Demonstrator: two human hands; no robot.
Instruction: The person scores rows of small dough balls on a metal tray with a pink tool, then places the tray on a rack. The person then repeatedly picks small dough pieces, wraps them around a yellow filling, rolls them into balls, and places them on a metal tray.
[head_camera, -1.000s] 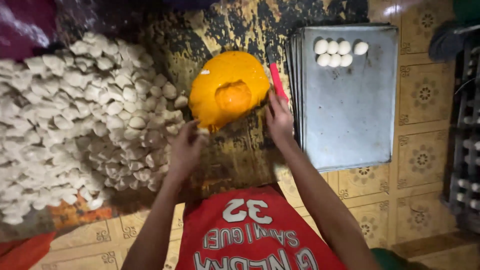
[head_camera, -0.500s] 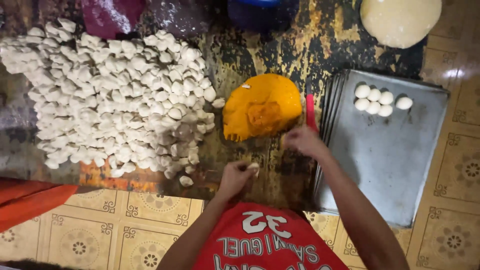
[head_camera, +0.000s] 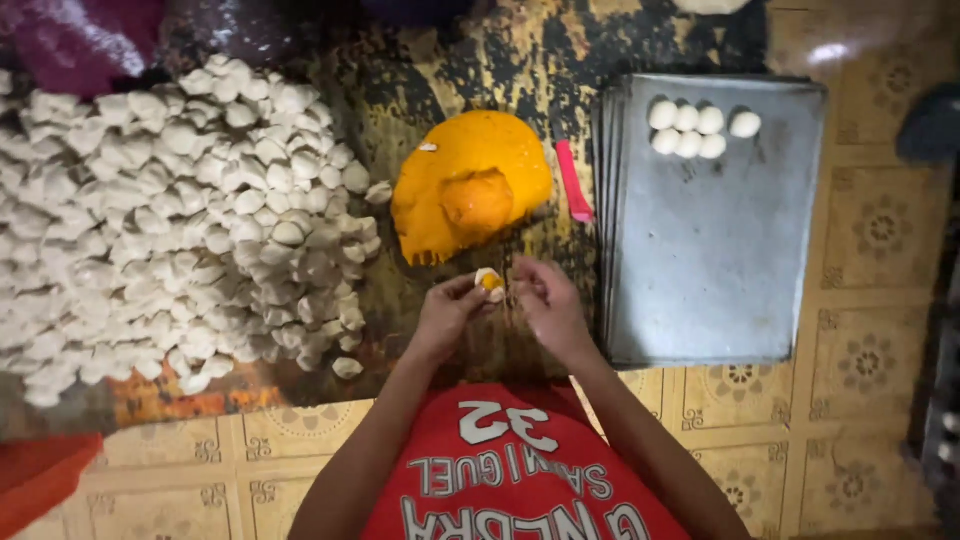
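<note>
Left hand (head_camera: 447, 312) pinched a dough piece with orange filling (head_camera: 489, 282), right hand (head_camera: 545, 303) fingers curled beside it, orange filling mound (head_camera: 470, 185) just beyond, tray (head_camera: 710, 260) to the right

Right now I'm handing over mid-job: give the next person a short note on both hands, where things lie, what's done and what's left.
Left hand: grip on a small white dough piece with orange filling.
Right hand: fingers at the same piece, closing it.
Orange filling mound sits just ahead, with a pink scraper beside it.
Done: seven white balls on the grey tray.
Left: the big pile of white dough pieces on the left.
</note>
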